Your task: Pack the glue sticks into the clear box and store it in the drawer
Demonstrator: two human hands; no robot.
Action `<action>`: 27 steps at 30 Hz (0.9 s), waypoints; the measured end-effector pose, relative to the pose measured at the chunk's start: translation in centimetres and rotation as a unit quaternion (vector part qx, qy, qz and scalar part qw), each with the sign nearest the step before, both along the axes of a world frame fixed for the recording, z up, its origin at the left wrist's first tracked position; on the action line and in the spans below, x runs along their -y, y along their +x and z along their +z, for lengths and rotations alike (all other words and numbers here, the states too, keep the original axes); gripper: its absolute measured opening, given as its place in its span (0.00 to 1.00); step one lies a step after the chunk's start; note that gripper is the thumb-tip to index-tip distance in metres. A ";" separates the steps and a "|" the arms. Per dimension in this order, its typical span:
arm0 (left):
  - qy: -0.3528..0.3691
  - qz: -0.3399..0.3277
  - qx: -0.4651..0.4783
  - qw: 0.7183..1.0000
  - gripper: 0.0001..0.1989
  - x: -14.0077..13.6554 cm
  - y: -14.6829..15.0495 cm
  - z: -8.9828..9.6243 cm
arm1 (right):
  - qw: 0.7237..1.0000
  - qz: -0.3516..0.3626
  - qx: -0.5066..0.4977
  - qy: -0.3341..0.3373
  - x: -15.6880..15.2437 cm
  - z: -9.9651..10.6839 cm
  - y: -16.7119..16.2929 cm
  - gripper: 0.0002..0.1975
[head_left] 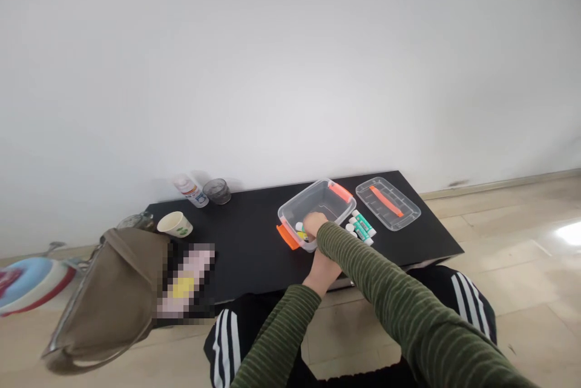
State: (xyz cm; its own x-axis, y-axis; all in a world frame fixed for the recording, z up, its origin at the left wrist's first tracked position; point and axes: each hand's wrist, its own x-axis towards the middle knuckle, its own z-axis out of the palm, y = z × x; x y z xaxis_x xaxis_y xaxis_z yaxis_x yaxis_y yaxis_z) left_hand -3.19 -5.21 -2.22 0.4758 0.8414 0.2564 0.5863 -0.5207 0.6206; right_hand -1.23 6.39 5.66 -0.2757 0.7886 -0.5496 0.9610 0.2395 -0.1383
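A clear plastic box [290, 209] with orange side clips stands without its lid on the black table. My right hand [314, 223] reaches down into its near left part, fingers curled; what they hold, if anything, is hidden. Beside those fingers lie small tubes with white caps and yellow [301, 232]. At the box's near side is my left hand [323, 268], partly covered by my right forearm, so its fingers do not show. Several green and white glue sticks [362, 229] lie just right of the box.
The clear lid [390, 203] with an orange handle lies at the right of the black table [247, 243]. Toward the left stand a spray can [193, 191], a dark glass [218, 192] and a paper cup [175, 225]. A brown bag [109, 291] sits at the left end.
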 end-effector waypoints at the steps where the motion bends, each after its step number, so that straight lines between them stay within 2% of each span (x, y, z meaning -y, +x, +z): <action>1: 0.009 -0.006 -0.014 1.000 0.20 -0.1 -0.1 0.2 | 1.000 -0.002 0.014 -0.010 0.1 0.3 0.2 0.20; 6: 0.036 -0.007 -0.056 0.998 0.22 -0.2 0.2 1.2 | 0.999 0.034 -0.010 -0.017 0.3 2.9 2.4 0.18; 9: 0.028 0.012 -0.064 0.997 0.24 -0.2 0.4 1.8 | 0.992 0.067 -0.105 0.027 0.8 5.6 4.9 0.15; 11: 0.021 0.015 -0.057 0.998 0.23 -0.1 0.4 2.2 | 0.971 0.048 -0.222 0.080 2.0 7.4 7.1 0.14; 12: 0.015 0.017 -0.049 0.999 0.22 -0.2 0.4 2.4 | 0.953 0.016 -0.287 0.100 2.9 8.0 8.4 0.13; 14: -0.006 0.027 -0.023 0.999 0.19 -0.3 0.3 2.8 | 0.914 -0.040 -0.401 0.039 5.3 8.6 11.0 0.13; 17: -0.072 0.025 0.082 0.994 0.13 -0.7 0.3 3.2 | 0.846 -0.096 -0.505 -0.139 8.9 7.3 14.6 0.16; 19: -0.121 0.028 0.189 0.974 0.15 -0.9 0.4 3.4 | 0.818 -0.125 -0.523 -0.206 10.8 5.4 16.4 0.20; 22: -0.217 0.050 0.319 0.921 0.22 -1.1 1.2 3.3 | 0.791 -0.167 -0.548 -0.215 12.5 2.2 17.8 0.20; 24: -0.293 0.050 0.354 0.887 0.28 -1.0 1.8 3.3 | 0.777 -0.180 -0.568 -0.203 12.9 0.6 18.1 0.18; 25: -0.319 0.046 0.360 0.876 0.30 -0.9 2.1 3.3 | 0.775 -0.179 -0.572 -0.202 13.0 0.1 18.2 0.18; 27: -0.327 0.032 0.366 0.871 0.33 -0.8 2.3 3.4 | 0.777 -0.171 -0.567 -0.216 13.1 -0.6 18.4 0.18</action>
